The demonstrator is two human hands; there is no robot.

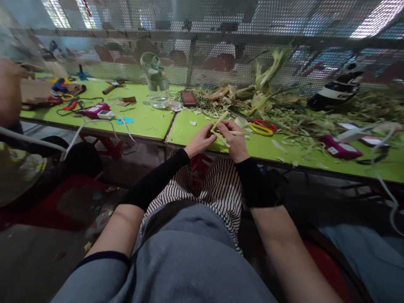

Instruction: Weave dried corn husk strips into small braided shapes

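Observation:
Just above the near edge of the green table, both hands meet at a few thin, pale green plant strips that look like corn husk. My left hand pinches them from the left, its fingertips close to the other hand. From the right, my right hand grips the same strips, and one end juts out past its fingers. Where the strips cross, fingers partly cover them. Yellow scissors lie right of my right hand, with a red handle beside them.
A clear bottle with a green lid, a husk pile and a black bottle stand along the mesh screen. Purple devices with white cables lie at both sides. Another person's arm is at far left.

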